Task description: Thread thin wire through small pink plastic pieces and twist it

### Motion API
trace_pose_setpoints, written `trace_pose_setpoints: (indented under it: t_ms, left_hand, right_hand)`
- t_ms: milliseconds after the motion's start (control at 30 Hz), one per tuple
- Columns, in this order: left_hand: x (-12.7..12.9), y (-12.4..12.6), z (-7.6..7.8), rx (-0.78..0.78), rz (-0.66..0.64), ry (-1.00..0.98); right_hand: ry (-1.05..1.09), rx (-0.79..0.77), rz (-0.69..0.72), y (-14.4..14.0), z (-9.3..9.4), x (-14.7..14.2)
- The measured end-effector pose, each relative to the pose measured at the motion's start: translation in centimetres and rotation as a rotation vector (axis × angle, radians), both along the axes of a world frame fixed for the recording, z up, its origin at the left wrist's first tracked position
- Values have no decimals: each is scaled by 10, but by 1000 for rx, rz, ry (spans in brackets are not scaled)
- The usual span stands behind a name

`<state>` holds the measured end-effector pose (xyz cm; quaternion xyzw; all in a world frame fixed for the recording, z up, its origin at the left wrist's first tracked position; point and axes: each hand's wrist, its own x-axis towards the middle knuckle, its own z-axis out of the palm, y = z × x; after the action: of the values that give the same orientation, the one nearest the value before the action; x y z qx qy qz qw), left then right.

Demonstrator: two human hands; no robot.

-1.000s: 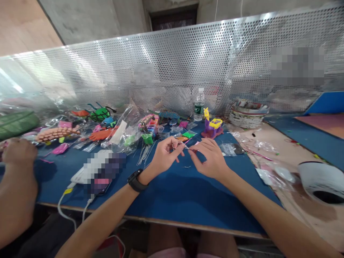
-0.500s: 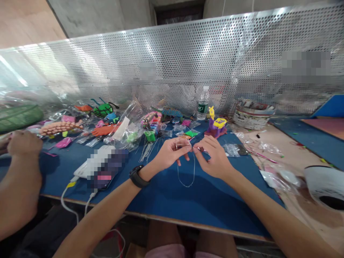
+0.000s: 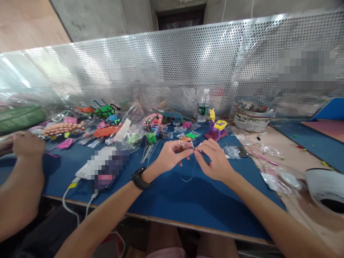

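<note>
Above the blue table mat, my left hand (image 3: 170, 157) and my right hand (image 3: 213, 159) meet with fingertips nearly touching. Both pinch a thin silvery wire (image 3: 187, 181), which hangs in a loose loop below them. The fingers of each hand are closed, and the exact pinch point is too small to make out. A bundle of similar thin wires (image 3: 147, 153) lies left of my left hand. Just behind my fingers are small packets of clay, one bright green (image 3: 192, 135). A purple and yellow clay figure (image 3: 216, 129) stands behind my right hand.
A phone (image 3: 110, 172) and a white power bank (image 3: 100, 157) with cables lie left. Clay animals and plastic bags line the back, beside a water bottle (image 3: 203, 106). A paper-covered basket (image 3: 252, 118) and white container (image 3: 326, 190) stand right. Another person's hand (image 3: 28, 145) is far left.
The wire loop under my hands has become shorter and shifted slightly. My fingertips have drawn closer together. The view has tilted a little.
</note>
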<state>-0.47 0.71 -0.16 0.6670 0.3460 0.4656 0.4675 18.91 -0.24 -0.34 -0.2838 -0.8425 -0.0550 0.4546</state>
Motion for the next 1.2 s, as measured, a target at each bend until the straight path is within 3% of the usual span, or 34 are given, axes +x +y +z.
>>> trace_pose_setpoints:
  t_ms: [233, 500, 667, 767, 900, 1200]
  left_hand:
    - [1, -7, 3, 149, 36, 47]
    - [0, -12, 5, 111, -27, 149]
    - [-2, -14, 13, 304, 107, 211]
    - [-2, -13, 16, 414, 116, 344]
    - [-5, -7, 11, 458, 99, 465]
    - [-10, 5, -2, 401, -1, 558]
  right_hand:
    - [17, 48, -60, 0, 0, -1]
    - [11, 53, -98, -1, 3, 0]
    - [-93, 4, -63, 0, 3, 1]
    - [-168, -5, -26, 1, 1, 3]
    - [-219, 29, -50, 4, -3, 4]
    - [-320, 60, -185, 12, -5, 11]
